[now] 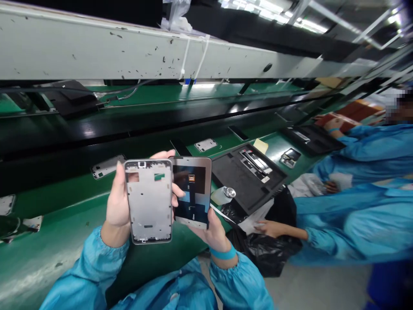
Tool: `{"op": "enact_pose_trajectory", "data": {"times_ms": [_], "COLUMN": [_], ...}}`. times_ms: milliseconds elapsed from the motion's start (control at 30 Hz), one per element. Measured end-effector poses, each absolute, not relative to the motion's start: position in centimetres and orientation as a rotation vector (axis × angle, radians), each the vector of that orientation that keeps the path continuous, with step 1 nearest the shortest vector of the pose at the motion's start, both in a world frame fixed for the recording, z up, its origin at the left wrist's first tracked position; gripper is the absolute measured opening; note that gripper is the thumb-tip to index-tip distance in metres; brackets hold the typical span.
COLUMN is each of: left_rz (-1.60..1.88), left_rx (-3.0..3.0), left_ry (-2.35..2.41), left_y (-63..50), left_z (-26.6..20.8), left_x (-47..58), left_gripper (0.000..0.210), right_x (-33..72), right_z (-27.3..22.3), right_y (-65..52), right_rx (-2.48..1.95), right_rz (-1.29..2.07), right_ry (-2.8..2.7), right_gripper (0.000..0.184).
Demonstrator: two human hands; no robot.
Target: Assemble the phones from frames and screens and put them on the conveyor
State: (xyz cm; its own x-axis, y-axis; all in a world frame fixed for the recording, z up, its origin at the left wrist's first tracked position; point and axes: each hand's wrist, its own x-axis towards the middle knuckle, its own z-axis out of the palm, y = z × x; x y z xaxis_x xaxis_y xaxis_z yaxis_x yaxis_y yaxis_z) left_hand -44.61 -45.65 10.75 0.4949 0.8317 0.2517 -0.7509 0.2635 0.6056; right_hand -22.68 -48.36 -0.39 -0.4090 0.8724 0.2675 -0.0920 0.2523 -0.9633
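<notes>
Upright in my left hand (118, 200) is a silver-grey phone frame (150, 206), its flat inner face toward me with small cut-outs near the top. My left fingers wrap round both its long edges. Close beside it, my right hand (214, 230) grips a phone screen panel (193, 193) by its lower right part. The panel's dark back carries a flex cable with a small gold connector. Left fingertips reach across to the panel's left edge; whether they touch it I cannot tell. Both pieces are held above the green bench (80, 219).
On the bench lie phone frames (206, 145), a black tray (222, 172) with phone parts, and a bottle with a metal cap (224, 195). At right, a co-worker's hand (272, 228) is at a black plastic bag (267, 258). A grey beam (97, 47) crosses above.
</notes>
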Motion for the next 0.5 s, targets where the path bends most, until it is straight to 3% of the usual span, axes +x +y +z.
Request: {"op": "enact_pose_trajectory", "data": {"times_ms": [167, 400, 500], "left_rz": [1.207, 1.258, 1.275], "left_rx": [0.709, 0.628, 0.641], "left_ry": [0.083, 0.094, 0.114], "left_y": [-46.1, -46.7, -46.6], "left_z": [11.6, 12.0, 12.0], "left_x": [-44.5, -43.4, -43.2], "left_gripper": [0.065, 0.055, 0.054], "right_x": [-22.6, -21.5, -20.5], "right_z": [2.1, 2.2, 1.7], "right_y": [-49.1, -50.0, -50.3], "right_rx": [-0.559, -0.576, -0.606], "right_rz": [1.586, 1.466, 1.295], "right_ry": [-1.313, -1.29, -1.304], "right_gripper": [0.073, 0.079, 0.073]}}
